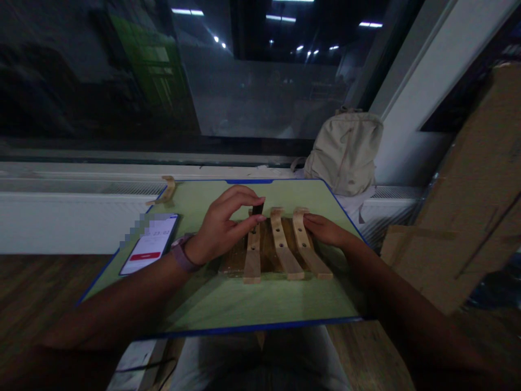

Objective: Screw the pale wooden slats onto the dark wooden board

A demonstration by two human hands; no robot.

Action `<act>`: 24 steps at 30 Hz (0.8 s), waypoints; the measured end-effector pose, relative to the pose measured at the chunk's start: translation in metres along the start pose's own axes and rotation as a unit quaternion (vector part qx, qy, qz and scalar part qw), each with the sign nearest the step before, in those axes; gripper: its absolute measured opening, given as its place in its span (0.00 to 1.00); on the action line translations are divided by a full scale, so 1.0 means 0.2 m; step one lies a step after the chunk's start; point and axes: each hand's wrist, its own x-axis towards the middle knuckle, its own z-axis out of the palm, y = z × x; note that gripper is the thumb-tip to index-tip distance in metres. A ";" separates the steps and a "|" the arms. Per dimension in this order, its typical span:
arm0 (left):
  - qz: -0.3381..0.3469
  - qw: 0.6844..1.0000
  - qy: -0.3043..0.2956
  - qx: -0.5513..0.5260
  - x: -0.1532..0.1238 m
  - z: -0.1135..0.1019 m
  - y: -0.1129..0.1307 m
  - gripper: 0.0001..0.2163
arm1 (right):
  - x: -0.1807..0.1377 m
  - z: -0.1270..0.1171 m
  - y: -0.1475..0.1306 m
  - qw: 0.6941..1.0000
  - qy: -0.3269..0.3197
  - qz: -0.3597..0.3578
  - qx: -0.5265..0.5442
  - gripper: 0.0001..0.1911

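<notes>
My left hand [226,220] pinches a small dark block-like piece [258,208] between thumb and fingertips. It is above the upper end of the left curved wooden hook [252,263]; whether the piece touches the hook I cannot tell. A brown wooden board [266,244] lies beneath, with a middle hook [287,255] and a right hook [311,252] across it, each showing two dark holes. My right hand [325,229] is closed at the upper right side of the right hook, its fingertips against the hook or the board's edge.
The green tabletop [252,307] has a blue rim. On its left lies a lit phone [150,243]; a loose curved wooden hook [167,191] rests at the far left corner. Behind the right corner stands a beige backpack [345,149]. Large cardboard [459,206] leans at the right.
</notes>
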 end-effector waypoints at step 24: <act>-0.017 0.998 0.035 0.057 0.01 -0.01 0.02 0.06 | -0.01 0.00 -0.02 1.000 0.001 -0.016 0.024 0.21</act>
